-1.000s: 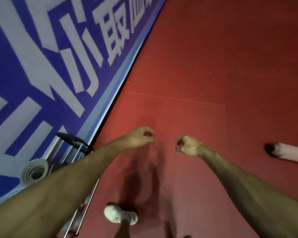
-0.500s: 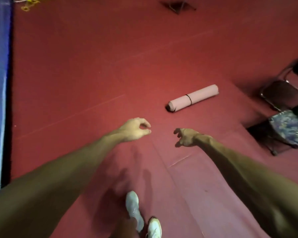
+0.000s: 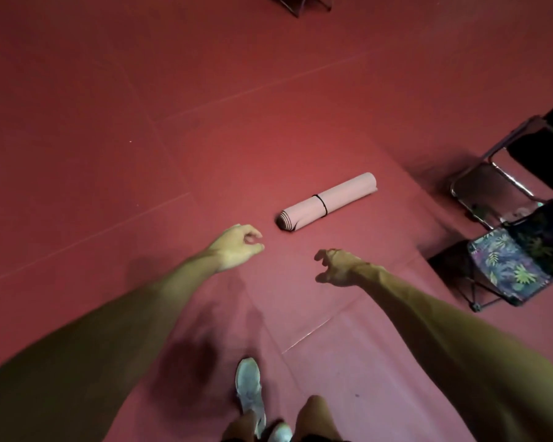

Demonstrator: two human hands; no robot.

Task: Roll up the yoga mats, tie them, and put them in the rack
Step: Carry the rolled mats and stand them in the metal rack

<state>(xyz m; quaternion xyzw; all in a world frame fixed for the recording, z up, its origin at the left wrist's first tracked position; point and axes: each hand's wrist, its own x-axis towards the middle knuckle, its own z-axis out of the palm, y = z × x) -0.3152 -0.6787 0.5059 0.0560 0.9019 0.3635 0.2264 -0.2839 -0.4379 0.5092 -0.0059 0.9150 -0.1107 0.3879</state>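
Rolled mat (image 3: 328,202) nearer left hand (image 3: 237,248), untouched

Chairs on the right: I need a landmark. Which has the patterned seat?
The nearer folding chair, in leafy floral fabric; the chrome-framed chair beyond it has a plain seat.

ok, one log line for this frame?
mat: rolled, tied, on floor | left hand: empty, short of mat | right hand: empty, short of mat | rack: not in view
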